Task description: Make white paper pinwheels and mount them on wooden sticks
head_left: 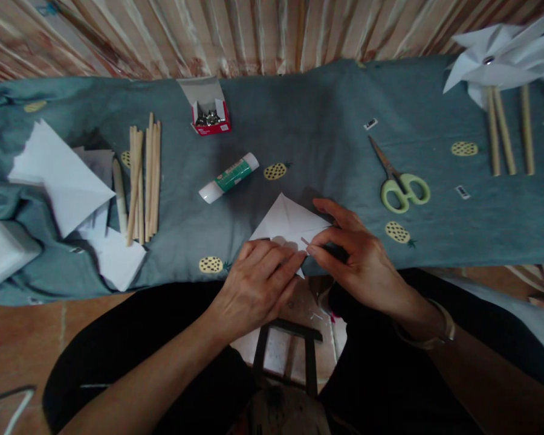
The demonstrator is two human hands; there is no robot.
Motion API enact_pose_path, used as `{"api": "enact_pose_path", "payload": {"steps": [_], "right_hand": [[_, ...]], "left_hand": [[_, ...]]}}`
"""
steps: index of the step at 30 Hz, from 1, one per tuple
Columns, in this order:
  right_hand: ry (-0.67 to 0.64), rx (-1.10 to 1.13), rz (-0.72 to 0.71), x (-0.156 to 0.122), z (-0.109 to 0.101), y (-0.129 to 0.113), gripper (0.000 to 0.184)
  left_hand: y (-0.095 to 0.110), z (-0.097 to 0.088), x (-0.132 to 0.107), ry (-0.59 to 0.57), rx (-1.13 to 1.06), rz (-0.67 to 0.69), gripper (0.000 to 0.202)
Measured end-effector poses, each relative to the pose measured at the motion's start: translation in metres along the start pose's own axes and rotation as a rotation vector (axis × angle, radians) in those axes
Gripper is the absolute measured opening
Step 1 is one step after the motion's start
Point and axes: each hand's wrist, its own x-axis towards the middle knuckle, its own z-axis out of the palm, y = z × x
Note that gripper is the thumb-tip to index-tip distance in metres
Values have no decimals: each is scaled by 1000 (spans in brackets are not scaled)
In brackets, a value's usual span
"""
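Note:
A folded white paper (288,220) lies near the front edge of a table covered in blue-grey cloth (317,133). My left hand (258,281) rests on the paper's near corner with its fingers pressed together on it. My right hand (353,251) touches the paper's right side, fingertips pinching a thin stick-like thing against the fold. The two hands' fingertips nearly meet. The lower part of the paper is hidden under them.
A glue stick (229,177), a small red box of pins (210,115), green-handled scissors (401,181), a bundle of wooden sticks (144,178), loose white paper sheets (63,181) at the left, and finished paper pinwheels (503,57) with sticks at the far right.

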Motion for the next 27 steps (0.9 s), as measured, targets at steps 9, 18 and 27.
{"api": "enact_pose_path", "payload": {"steps": [9, 18, 27], "right_hand": [[63, -38, 8, 5, 4, -3, 11], [65, -52, -18, 6, 6, -2, 12], [69, -107, -33, 6, 7, -3, 11]], "left_hand": [[4, 1, -3, -33, 40, 23, 24], [7, 1, -3, -21, 70, 29, 22], [6, 1, -4, -22, 58, 25, 24]]}}
